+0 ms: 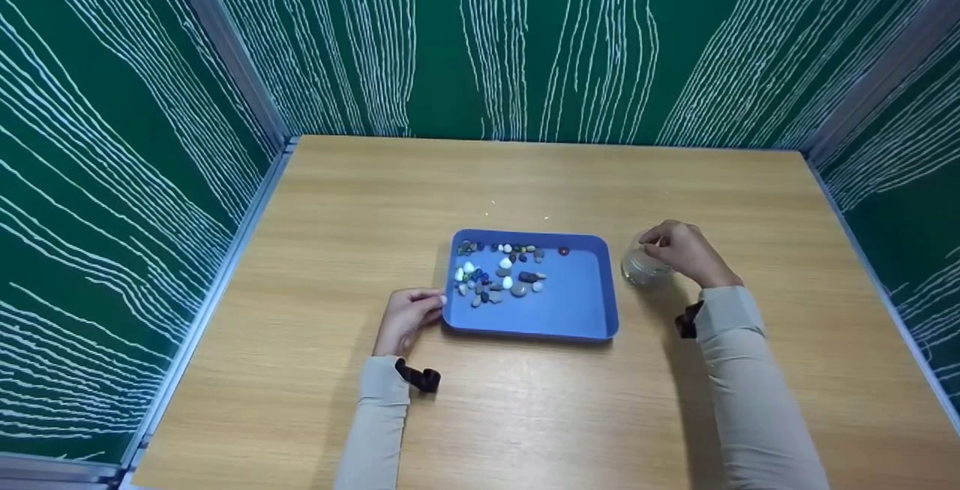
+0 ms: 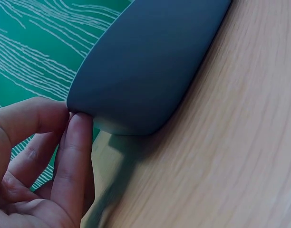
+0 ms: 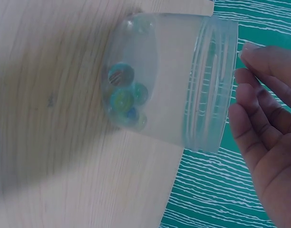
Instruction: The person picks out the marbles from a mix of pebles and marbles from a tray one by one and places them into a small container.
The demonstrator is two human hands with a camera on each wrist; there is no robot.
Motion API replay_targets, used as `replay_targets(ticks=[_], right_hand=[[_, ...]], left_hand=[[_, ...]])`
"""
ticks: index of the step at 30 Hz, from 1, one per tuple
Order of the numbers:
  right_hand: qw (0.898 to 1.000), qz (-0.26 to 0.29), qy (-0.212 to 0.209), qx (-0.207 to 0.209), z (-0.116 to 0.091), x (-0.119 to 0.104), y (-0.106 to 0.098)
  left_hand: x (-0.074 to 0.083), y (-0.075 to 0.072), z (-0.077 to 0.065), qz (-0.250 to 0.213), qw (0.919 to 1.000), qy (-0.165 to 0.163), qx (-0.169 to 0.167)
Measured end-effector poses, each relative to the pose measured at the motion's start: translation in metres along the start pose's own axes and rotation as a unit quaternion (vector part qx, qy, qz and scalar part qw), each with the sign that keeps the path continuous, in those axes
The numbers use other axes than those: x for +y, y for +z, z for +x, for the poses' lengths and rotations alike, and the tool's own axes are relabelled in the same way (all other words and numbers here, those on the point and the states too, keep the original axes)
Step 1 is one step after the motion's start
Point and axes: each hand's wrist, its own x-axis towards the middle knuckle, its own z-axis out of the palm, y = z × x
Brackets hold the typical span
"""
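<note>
A blue rectangular tray lies on the table, with several pebbles, white stones and dark blue marbles grouped mostly in its left half. At the tray's left edge my left hand pinches the rim between thumb and fingers; the left wrist view shows this hand at the tray's corner. To the right of the tray stands a clear jar, open at the top. Several glass marbles sit at its bottom. Over the jar's mouth is my right hand, its fingers loosely bent, with nothing visible between them.
One reddish-brown stone lies apart near the tray's far right. A few tiny white bits dot the wooden table behind the tray. Green panels with white lines enclose the table's back and sides.
</note>
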Motion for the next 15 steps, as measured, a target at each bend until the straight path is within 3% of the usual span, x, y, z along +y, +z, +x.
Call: replay_targets(ticks=[15], right_hand=[[1.000,-0.002,-0.008,0.001,0.009,-0.014,0.008]], left_hand=[[0.000,-0.001,0.000,-0.002,1.0000,-0.005,0.001]])
